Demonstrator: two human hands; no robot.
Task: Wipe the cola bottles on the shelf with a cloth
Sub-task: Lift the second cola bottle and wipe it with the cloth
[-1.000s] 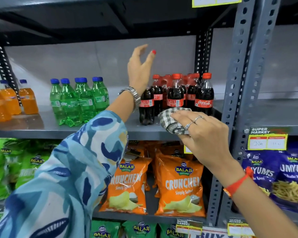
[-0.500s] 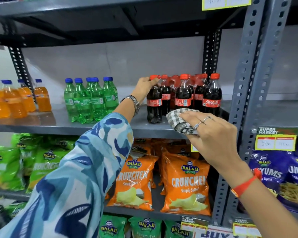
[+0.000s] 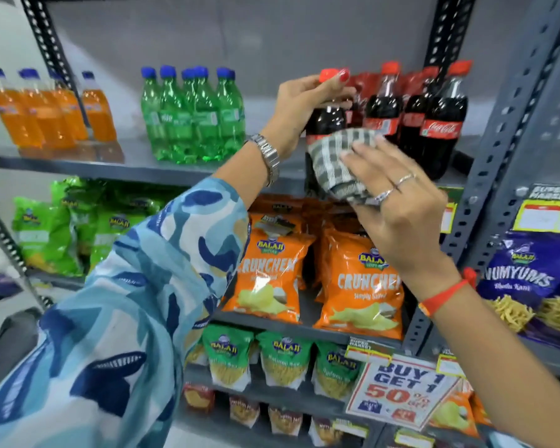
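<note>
Several cola bottles (image 3: 440,124) with red caps stand together on the grey metal shelf (image 3: 181,169). My left hand (image 3: 299,106) grips the neck and shoulder of the front-left cola bottle (image 3: 325,119), which sits at the shelf's front edge. My right hand (image 3: 398,202) presses a grey-and-white checked cloth (image 3: 338,164) against the lower body of that same bottle, hiding its label. I cannot tell whether the bottle rests on the shelf or is lifted.
Green soda bottles (image 3: 191,114) and orange drink bottles (image 3: 52,114) stand further left on the same shelf. An upright steel post (image 3: 501,156) rises just right of the cola. Orange crisp bags (image 3: 359,279) hang below, with blue snack bags (image 3: 527,279) at right.
My left hand came down from the air and closed on the front-left cola bottle's neck. My right hand moved the cloth up against that bottle's body.
</note>
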